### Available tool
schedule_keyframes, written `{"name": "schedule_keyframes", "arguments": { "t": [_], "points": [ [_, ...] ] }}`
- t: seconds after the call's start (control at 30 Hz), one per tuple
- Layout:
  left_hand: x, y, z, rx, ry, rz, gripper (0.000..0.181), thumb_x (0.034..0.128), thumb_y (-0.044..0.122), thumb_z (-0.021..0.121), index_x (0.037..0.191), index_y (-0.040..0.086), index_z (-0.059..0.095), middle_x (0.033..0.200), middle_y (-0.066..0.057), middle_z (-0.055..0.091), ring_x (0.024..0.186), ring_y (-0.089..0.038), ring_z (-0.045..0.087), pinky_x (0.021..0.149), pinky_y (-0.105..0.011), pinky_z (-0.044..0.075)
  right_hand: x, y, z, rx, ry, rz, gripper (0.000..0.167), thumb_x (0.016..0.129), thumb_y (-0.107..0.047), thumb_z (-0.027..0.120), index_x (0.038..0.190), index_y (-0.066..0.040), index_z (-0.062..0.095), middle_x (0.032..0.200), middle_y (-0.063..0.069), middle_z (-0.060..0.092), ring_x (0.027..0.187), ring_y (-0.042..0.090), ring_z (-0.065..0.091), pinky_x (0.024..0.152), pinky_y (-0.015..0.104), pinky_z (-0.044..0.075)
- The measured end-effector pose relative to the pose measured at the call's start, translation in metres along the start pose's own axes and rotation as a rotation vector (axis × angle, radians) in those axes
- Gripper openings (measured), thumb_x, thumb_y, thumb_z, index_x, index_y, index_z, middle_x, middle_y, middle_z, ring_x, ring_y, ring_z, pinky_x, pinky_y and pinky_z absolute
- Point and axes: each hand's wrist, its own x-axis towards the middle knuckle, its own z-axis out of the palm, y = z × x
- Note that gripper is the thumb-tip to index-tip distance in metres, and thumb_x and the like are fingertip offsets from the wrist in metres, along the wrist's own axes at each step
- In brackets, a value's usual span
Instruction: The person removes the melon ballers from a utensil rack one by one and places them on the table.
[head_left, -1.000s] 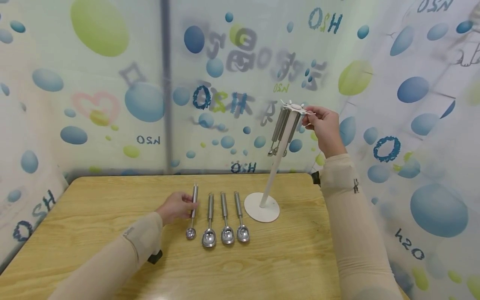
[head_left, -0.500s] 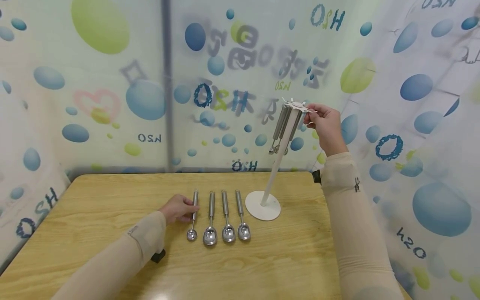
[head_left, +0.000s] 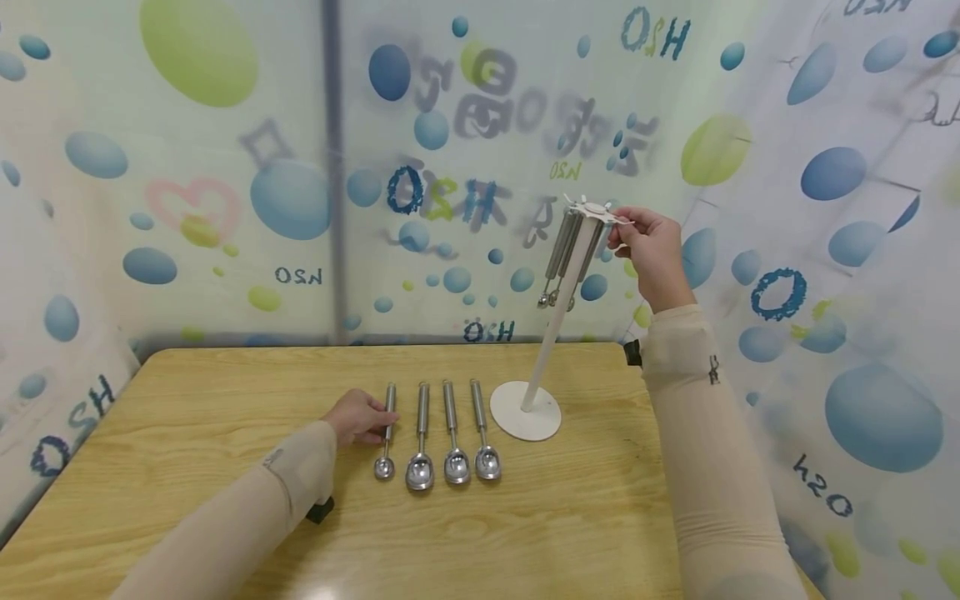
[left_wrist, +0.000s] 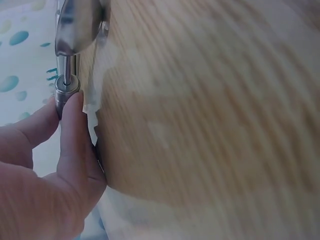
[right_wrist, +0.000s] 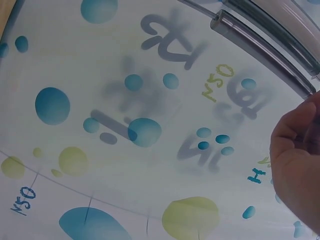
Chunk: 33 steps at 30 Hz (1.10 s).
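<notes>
My left hand (head_left: pixel 358 417) pinches the steel handle of a small measuring spoon (head_left: pixel 384 468) between thumb and fingers, low over the table or on it. In the left wrist view the thumb and a finger press the end of its handle (left_wrist: pixel 67 90). Beside it lies a row of 3 larger spoons, the left one (head_left: pixel 420 472), the middle one (head_left: pixel 457 467) and the right one (head_left: pixel 487 462). At the right, my right hand (head_left: pixel 651 250) pinches the hooked top of a white stand (head_left: pixel 550 337). Several thin-handled spoons (head_left: pixel 558 250) hang from that stand; their handles (right_wrist: pixel 265 55) show in the right wrist view.
The wooden table (head_left: pixel 225 400) reaches to a patterned curtain (head_left: pixel 435 275) behind and at both sides. The stand's round white base (head_left: pixel 506 417) sits right of the row of spoons.
The upper handle end of the small spoon has come down towards the table, with my left hand still on it. My right hand keeps its hold on the stand.
</notes>
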Motion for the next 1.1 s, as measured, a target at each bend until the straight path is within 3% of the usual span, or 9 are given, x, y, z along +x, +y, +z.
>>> {"name": "schedule_keyframes", "arguments": {
  "t": [0.33, 0.53, 0.67, 0.83, 1.1],
  "points": [
    [0.008, -0.003, 0.003, 0.037, 0.037, -0.019, 0.024, 0.0956, 0.006, 0.071, 0.112, -0.011, 0.064, 0.094, -0.013, 0.063, 0.084, -0.02, 0.065, 0.074, -0.032, 0.061, -0.001, -0.001, 0.001, -0.016, 0.007, 0.01, 0.014, 0.103, -0.011, 0.059, 0.108, -0.005, 0.071, 0.077, 0.0, 0.065, 0.069, 0.012, 0.061, 0.061, 0.02, 0.051],
    [0.014, -0.007, 0.006, 0.038, 0.093, 0.014, 0.031, 0.0936, 0.004, 0.073, 0.117, -0.013, 0.063, 0.102, -0.017, 0.063, 0.088, -0.022, 0.066, 0.073, -0.032, 0.062, 0.001, 0.0, 0.001, -0.001, 0.013, 0.016, 0.014, 0.103, -0.01, 0.059, 0.108, -0.006, 0.071, 0.076, 0.0, 0.065, 0.067, 0.012, 0.059, 0.059, 0.019, 0.049],
    [0.017, -0.008, 0.007, 0.057, 0.131, 0.026, 0.028, 0.0923, 0.006, 0.075, 0.113, -0.01, 0.065, 0.101, -0.017, 0.064, 0.085, -0.022, 0.067, 0.07, -0.031, 0.061, 0.001, 0.001, 0.0, 0.002, 0.018, 0.018, 0.014, 0.103, -0.01, 0.059, 0.107, -0.006, 0.071, 0.074, -0.001, 0.064, 0.066, 0.012, 0.057, 0.057, 0.019, 0.048],
    [0.016, -0.01, 0.008, 0.083, 0.137, 0.042, 0.023, 0.0923, 0.008, 0.075, 0.106, -0.008, 0.069, 0.094, -0.014, 0.067, 0.079, -0.02, 0.067, 0.066, -0.03, 0.061, 0.002, 0.002, 0.0, 0.004, 0.015, 0.016, 0.013, 0.103, -0.01, 0.059, 0.105, -0.006, 0.071, 0.073, -0.001, 0.064, 0.066, 0.012, 0.057, 0.057, 0.019, 0.048],
    [0.013, -0.009, 0.004, 0.046, 0.119, 0.056, 0.026, 0.094, 0.014, 0.074, 0.108, -0.007, 0.067, 0.094, -0.013, 0.068, 0.081, -0.019, 0.066, 0.069, -0.031, 0.061, 0.003, 0.002, 0.001, 0.007, 0.018, 0.012, 0.014, 0.103, -0.011, 0.059, 0.107, -0.006, 0.072, 0.074, -0.001, 0.064, 0.066, 0.012, 0.057, 0.058, 0.019, 0.049]
  ]
}}
